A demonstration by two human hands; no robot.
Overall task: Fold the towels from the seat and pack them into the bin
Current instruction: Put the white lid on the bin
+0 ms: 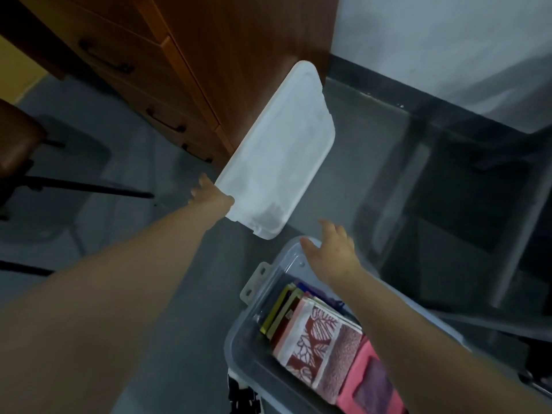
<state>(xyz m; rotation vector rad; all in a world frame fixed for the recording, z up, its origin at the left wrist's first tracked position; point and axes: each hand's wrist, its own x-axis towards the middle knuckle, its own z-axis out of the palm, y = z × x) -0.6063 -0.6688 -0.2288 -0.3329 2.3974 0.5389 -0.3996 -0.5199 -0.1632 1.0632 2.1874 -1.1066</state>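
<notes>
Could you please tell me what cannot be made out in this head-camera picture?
Left hand, head view: its fingers are hidden behind the lid it holds.
Bin, head view: its near end is cut off by the bottom edge.
Towels, head view: some are covered by the right forearm.
Chair seat, head view: mostly cut off by the left edge, so any towels there cannot be seen.

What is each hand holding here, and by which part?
Left hand grips the white lid by its near corner. Right hand holds nothing, open above the bin.
</notes>
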